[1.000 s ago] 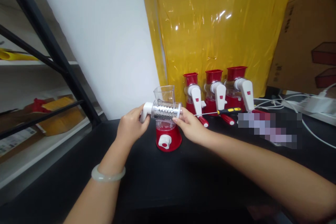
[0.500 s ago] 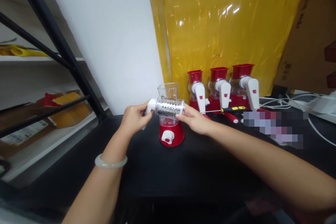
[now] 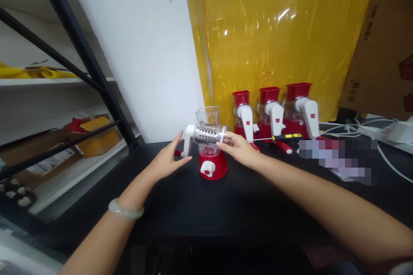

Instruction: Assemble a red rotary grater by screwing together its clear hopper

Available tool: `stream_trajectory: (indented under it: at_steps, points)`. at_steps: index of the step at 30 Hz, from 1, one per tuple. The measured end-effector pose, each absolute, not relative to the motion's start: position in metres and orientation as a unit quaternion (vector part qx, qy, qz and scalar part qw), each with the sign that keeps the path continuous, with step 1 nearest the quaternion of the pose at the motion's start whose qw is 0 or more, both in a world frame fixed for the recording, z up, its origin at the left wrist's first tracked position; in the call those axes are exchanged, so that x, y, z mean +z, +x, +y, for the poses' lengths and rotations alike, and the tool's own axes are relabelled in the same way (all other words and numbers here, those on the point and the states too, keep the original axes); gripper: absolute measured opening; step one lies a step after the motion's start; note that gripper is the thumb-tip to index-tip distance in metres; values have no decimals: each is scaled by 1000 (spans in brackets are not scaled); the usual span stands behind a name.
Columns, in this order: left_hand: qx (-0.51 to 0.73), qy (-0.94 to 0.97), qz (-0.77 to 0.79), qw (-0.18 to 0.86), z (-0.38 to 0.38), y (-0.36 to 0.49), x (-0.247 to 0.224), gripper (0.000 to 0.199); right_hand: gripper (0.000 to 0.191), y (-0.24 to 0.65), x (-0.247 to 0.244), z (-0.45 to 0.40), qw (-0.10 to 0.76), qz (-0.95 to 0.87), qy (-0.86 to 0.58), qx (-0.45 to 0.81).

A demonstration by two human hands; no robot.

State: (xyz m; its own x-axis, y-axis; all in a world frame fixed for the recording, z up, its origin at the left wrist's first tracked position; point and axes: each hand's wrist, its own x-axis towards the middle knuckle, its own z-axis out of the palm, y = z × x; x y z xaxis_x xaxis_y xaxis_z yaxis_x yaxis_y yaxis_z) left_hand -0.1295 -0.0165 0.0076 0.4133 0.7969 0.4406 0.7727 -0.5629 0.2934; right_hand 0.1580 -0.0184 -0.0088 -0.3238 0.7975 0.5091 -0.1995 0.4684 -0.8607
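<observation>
A rotary grater (image 3: 214,164) with a red base and white front knob stands upright on the black table. Its clear hopper (image 3: 208,115) is uncovered, and a perforated metal drum (image 3: 206,134) lies sideways in the clear housing. At the drum's left end hangs a white crank (image 3: 188,144) with a red grip partly behind my fingers. My left hand (image 3: 164,161) is open beside the crank, thumb and fingers spread around it without a firm hold. My right hand (image 3: 239,148) is closed on the right end of the grater's clear housing; some fingertips are hidden behind it.
Behind and right stand three more assembled graters (image 3: 270,111) with red hoppers. A yellow-and-black screwdriver (image 3: 287,137) rests by them, near a pixelated object (image 3: 338,161). White cables (image 3: 350,126) run at the right. A black-framed shelf (image 3: 93,81) borders the left side.
My left hand has let go of the crank and spread its fingers, moving slightly down. The crank now shows hanging downward. My right hand keeps its place, and the view has shifted slightly.
</observation>
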Motion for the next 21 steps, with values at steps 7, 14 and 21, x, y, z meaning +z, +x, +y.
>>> stream_trajectory:
  at_steps: [7,14,21]
  points:
    - [53,846,475,-238,-43,-145,7,18,28,159,-9,-21,558,-655,-312,403]
    - [-43,856,474,-203,-85,-142,40,12,32,148,-16,-22,585,-640,-295,402]
    - [-47,846,478,-234,-125,-137,96,11,64,145,-19,-11,659,-618,-361,231]
